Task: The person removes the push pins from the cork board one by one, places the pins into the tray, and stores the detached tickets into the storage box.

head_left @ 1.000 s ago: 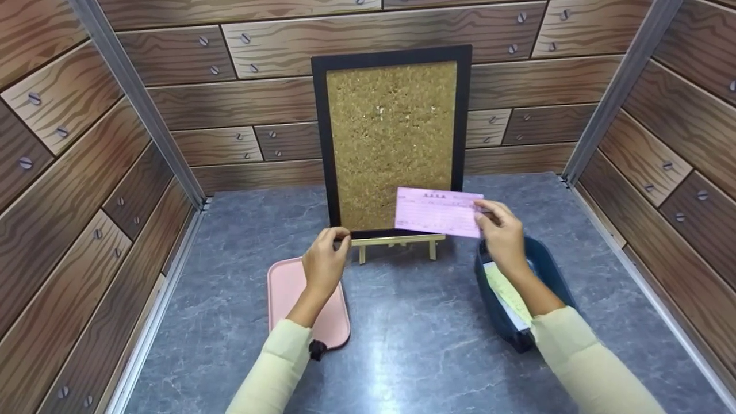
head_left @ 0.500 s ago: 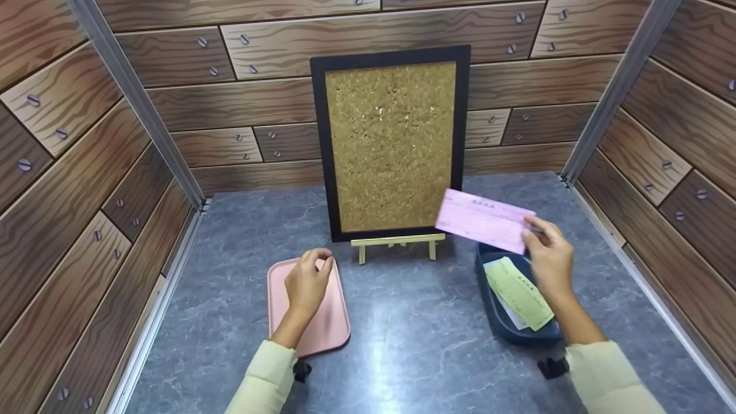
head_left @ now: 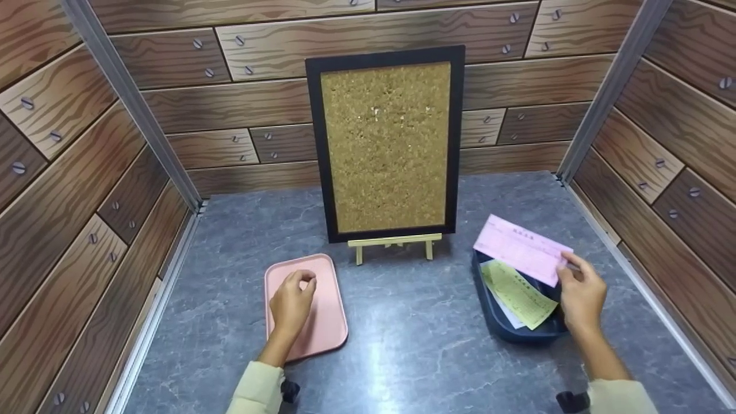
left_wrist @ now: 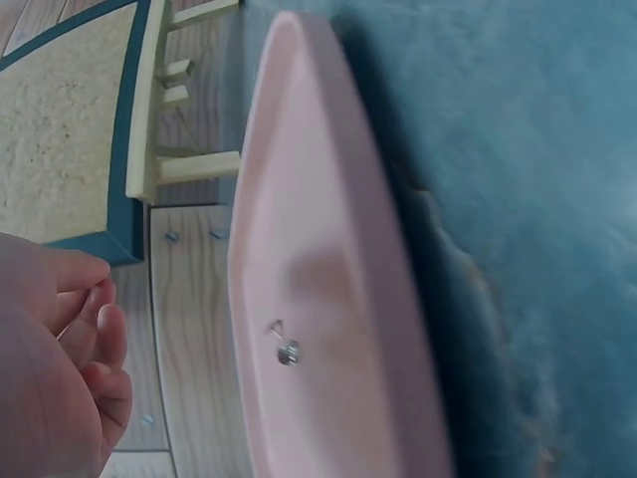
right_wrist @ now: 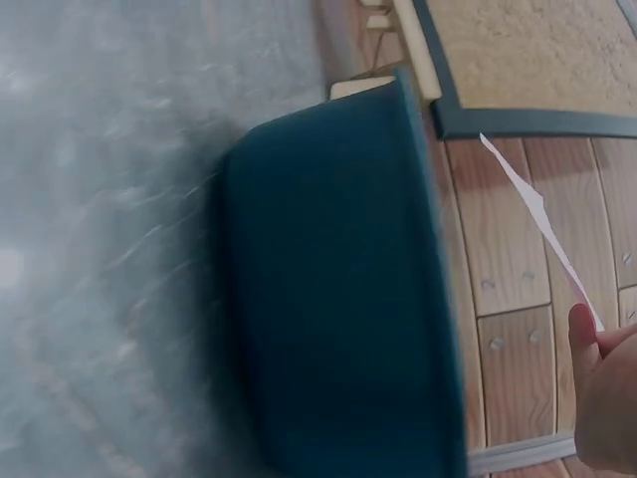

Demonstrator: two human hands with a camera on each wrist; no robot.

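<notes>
My right hand [head_left: 583,293] pinches a pink printed paper slip [head_left: 520,247] by its right end, above the dark blue bin [head_left: 503,328]. A green slip [head_left: 520,293] and a whitish one [head_left: 509,310] lie in the bin, the green partly over the whitish. From the right wrist view, the pink slip [right_wrist: 537,209] shows nearly edge-on. Over the pink tray [head_left: 328,322] hovers my left hand [head_left: 293,305], fingers loosely bent, with nothing visible between them. In the left wrist view, a small shiny pushpin [left_wrist: 288,352] appears against the tray's pink surface.
A black-framed corkboard [head_left: 388,149] stands upright on a small light wooden easel [head_left: 397,240] at the back. Its cork face shows small holes and white specks. Wood-patterned walls [head_left: 259,103] surround the grey tabletop [head_left: 402,310] on three sides.
The right hand has carried the pink slip away from the board, rightward and toward me, over the bin. My left hand has drawn back from the board's lower left corner to the tray.
</notes>
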